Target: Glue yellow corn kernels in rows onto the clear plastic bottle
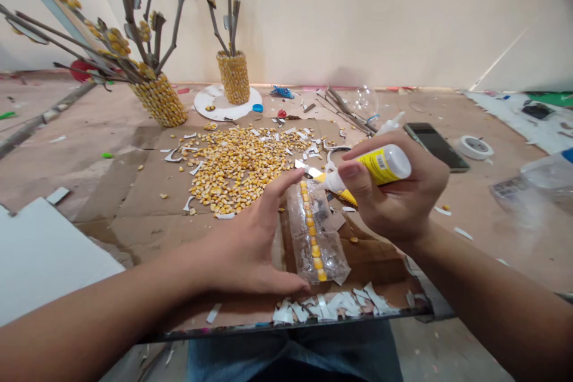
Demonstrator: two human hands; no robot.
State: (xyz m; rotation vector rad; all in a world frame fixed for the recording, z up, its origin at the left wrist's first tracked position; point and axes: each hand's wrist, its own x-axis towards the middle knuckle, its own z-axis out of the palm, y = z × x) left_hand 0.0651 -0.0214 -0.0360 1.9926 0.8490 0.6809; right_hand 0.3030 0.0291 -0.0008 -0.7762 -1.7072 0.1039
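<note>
My left hand [253, 245] grips a clear plastic cylinder [329, 253] from its left side, thumb at the near end and a finger at the far end. One straight row of corn kernels [312, 231] runs along its top. Wrapped in my right hand [403, 185] is a white glue bottle [380, 166] with a yellow label. It is tilted, its nozzle pointing left and down at the cylinder's far end, close to the kernel row. Whether the tip touches the plastic I cannot tell. A yellow utility knife [347, 197] lies partly hidden behind the cylinder and the bottle.
Loose kernels [242, 167] lie heaped on cardboard beyond my left hand. Two kernel-covered vases [162, 100] with twigs stand at the back. A phone [436, 146] and a tape roll [474, 147] lie right. White paper scraps [333, 305] line the front edge.
</note>
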